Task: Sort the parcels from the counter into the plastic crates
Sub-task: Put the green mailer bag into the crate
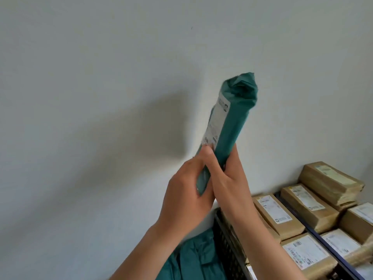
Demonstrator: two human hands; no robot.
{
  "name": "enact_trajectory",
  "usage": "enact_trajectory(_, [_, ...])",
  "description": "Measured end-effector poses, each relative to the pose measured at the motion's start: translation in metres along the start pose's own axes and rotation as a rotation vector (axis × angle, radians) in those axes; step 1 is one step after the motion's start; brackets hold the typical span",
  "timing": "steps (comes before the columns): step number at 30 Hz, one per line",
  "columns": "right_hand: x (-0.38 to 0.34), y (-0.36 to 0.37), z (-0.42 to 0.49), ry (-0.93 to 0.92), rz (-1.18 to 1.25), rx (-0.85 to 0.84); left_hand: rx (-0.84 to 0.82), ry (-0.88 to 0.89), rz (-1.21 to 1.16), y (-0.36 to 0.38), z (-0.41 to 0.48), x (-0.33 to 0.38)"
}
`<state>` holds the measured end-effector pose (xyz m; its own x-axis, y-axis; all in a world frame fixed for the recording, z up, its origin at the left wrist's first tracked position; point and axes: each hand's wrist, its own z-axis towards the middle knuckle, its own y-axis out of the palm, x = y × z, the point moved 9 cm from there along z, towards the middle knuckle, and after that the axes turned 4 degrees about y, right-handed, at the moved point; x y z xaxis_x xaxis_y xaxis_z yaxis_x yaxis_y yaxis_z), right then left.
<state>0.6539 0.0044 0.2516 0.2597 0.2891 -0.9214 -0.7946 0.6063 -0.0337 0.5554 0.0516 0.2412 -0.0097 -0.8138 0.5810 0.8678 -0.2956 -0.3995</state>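
Note:
A green plastic-wrapped parcel (230, 122) with a white label stands nearly upright in front of the wall, its crumpled end at the top. My left hand (185, 188) grips its lower end from the left, thumb on the label's edge. My right hand (228, 178) grips the same end from the right, fingers wrapped round it. More green parcels (193, 257) lie at the bottom centre, below my arms. To their right a black plastic crate (228, 245) holds brown paper parcels (274, 215).
A plain white wall (101, 98) fills most of the view. Several brown labelled parcels (331, 178) are stacked at the lower right, split by a dark blue crate rim (314, 233). The counter is out of view.

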Motion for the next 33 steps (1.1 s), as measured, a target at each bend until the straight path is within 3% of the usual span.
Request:
enact_trajectory(3, [-0.009,-0.019,0.017,-0.017,0.082,0.093,-0.025,0.117,0.028,0.001,0.004,0.009])
enact_trajectory(5, [-0.014,-0.031,0.027,0.002,0.141,0.095,0.021,0.097,0.003,-0.012,0.011,0.002])
enact_trajectory(9, [-0.013,-0.047,0.037,0.056,0.310,0.038,0.144,-0.136,0.017,-0.049,0.030,-0.024])
enact_trajectory(13, [-0.022,-0.040,0.034,0.092,0.444,-0.129,0.015,-0.457,-0.421,-0.043,0.029,-0.041])
enact_trajectory(15, [-0.022,-0.039,0.032,0.099,0.447,-0.150,0.024,-0.502,-0.574,-0.040,0.023,-0.037])
enact_trajectory(19, [-0.020,-0.056,0.034,0.117,0.296,-0.047,0.039,-0.469,-0.575,-0.051,0.028,-0.031])
enact_trajectory(21, [-0.034,-0.086,0.035,0.006,0.056,0.158,0.031,-0.390,-0.468,-0.069,0.042,-0.025])
enact_trajectory(23, [-0.071,-0.113,0.026,-0.239,-0.232,0.363,-0.023,-0.221,-0.205,-0.091,0.063,-0.008])
enact_trajectory(25, [-0.111,-0.116,0.014,-0.505,-0.497,0.404,-0.149,-0.057,0.155,-0.099,0.081,0.016])
enact_trajectory(27, [-0.127,-0.096,0.013,-0.569,-0.726,0.226,-0.316,0.087,0.491,-0.092,0.092,0.043])
enact_trajectory(30, [-0.103,-0.058,0.024,-0.389,-1.009,-0.179,-0.518,0.284,0.792,-0.070,0.094,0.073])
enact_trajectory(33, [-0.074,-0.042,0.027,-0.340,-1.143,-0.326,-0.461,0.569,0.882,-0.061,0.093,0.104])
